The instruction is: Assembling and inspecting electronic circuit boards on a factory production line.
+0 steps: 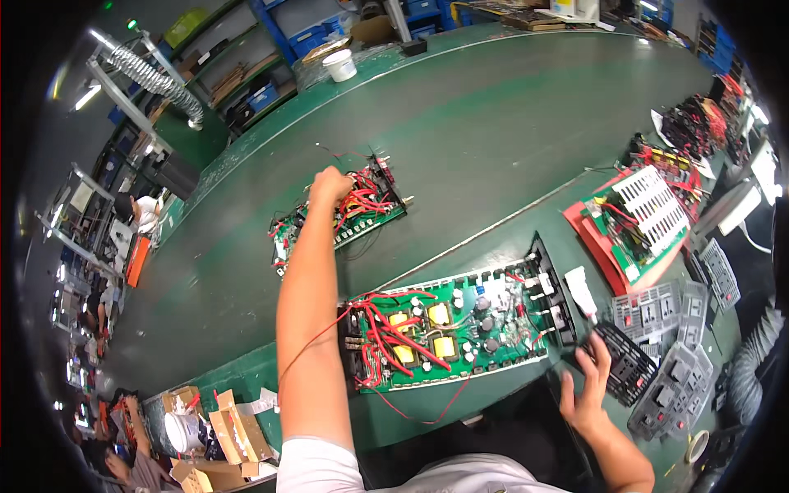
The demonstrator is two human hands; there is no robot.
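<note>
My left arm stretches forward across the green surface. My left hand (330,187) is closed at the far edge of a green circuit board (349,234) carrying red wires and end fittings; its fingertips are hidden. Closer to me lies a longer circuit board (460,329) with yellow transformers, red wires and a black end panel (552,287). A loose red wire loops past its front edge. Fingers apart and holding nothing, my right hand (588,390) is beside a black slotted panel (626,361), just right of the long board; whether it touches the panel I cannot tell.
Grey plastic panels (674,390) and a tape roll (697,446) lie at the right. Behind them a board under a white slotted cover (653,205) rests on a red tray (588,242). Open cartons (240,427) stand lower left, a white tub (339,66) at the back.
</note>
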